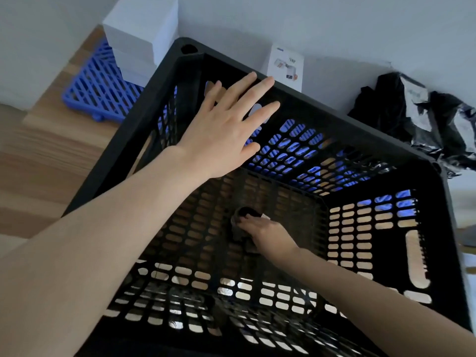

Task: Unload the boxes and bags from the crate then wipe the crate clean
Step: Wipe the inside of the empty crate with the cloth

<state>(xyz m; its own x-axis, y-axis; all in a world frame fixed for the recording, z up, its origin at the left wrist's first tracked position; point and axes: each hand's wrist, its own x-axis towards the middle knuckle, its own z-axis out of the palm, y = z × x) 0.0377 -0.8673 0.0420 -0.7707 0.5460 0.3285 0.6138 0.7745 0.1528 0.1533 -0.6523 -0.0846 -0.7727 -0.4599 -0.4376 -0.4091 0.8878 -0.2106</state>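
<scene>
A large black slotted crate [334, 117] fills the view, and I look down into it. My left hand [224, 124] is spread open near the far rim, its fingertips over the top edge. Deep inside, my right hand [265, 231] presses a dark grey cloth [238, 228] onto the crate's floor. No boxes or bags show inside the crate. White boxes [140, 34] are stacked at the back left, and black plastic bags [417, 119] lie at the back right.
A blue slotted pallet [95, 96] lies on the wooden floor [38, 161] under the white boxes. A small white printed box [284, 67] leans against the white wall [309, 21] just behind the crate.
</scene>
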